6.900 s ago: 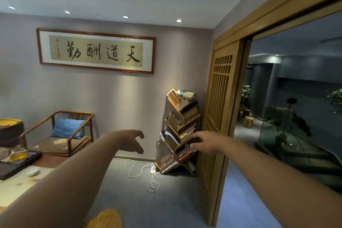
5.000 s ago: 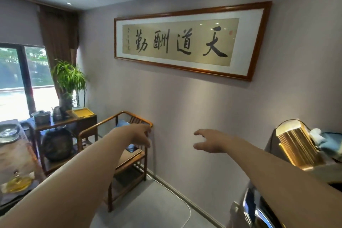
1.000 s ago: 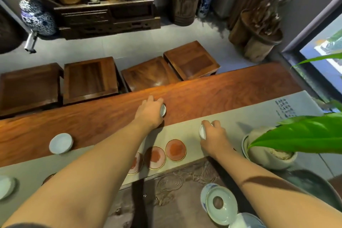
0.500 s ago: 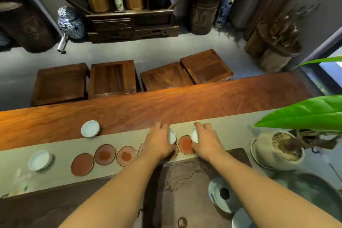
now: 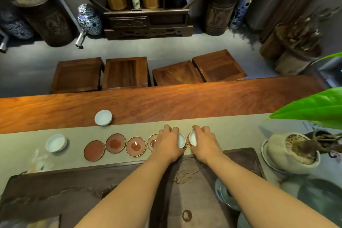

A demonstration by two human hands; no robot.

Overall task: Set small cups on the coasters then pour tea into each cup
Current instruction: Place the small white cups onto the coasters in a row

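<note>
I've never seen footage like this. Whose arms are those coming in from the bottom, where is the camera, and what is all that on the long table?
There is no machine here: a person wears a wide-angle camera on the head, so you look down along their two bare arms. The left hand holds a small white cup, and the right hand holds another white cup. Both are being set down at the right end of a row of round reddish coasters on a grey-green table runner. Two more white cups wait: one on the bare wooden table, one on the runner at the left. Nearer the person is a dark carved tea tray; a potted plant stands at the right. No cup visibly holds tea.
</note>
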